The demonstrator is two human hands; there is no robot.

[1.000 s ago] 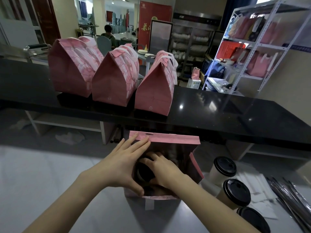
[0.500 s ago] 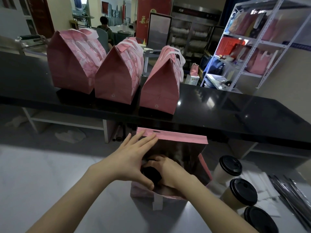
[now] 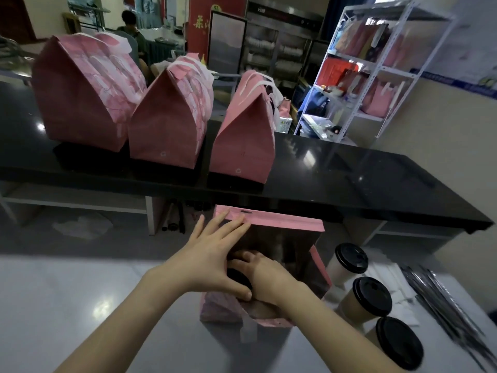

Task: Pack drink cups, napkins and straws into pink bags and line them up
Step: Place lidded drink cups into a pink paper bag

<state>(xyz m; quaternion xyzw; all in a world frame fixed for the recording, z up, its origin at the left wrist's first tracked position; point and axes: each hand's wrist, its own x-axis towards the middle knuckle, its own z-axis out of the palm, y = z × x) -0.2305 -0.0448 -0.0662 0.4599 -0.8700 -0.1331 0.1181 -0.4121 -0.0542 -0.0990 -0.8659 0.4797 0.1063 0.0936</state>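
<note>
The pink bag stands open on the pale counter directly in front of the person, mouth upward. The right hand is down inside it, fingers curled over the black lid of a cup that sits low against the bag's left wall. The left hand lies flat and spread against that same side of the mouth, thumb by the lid, gripping nothing and holding the bag open. The cup stands upright, so seating it means pushing straight down, and the right hand is the one on it. Just right of the bag wait three more lidded cups, with white napkins and straws beyond. Three filled bags stand in a row on the black counter behind.
</note>
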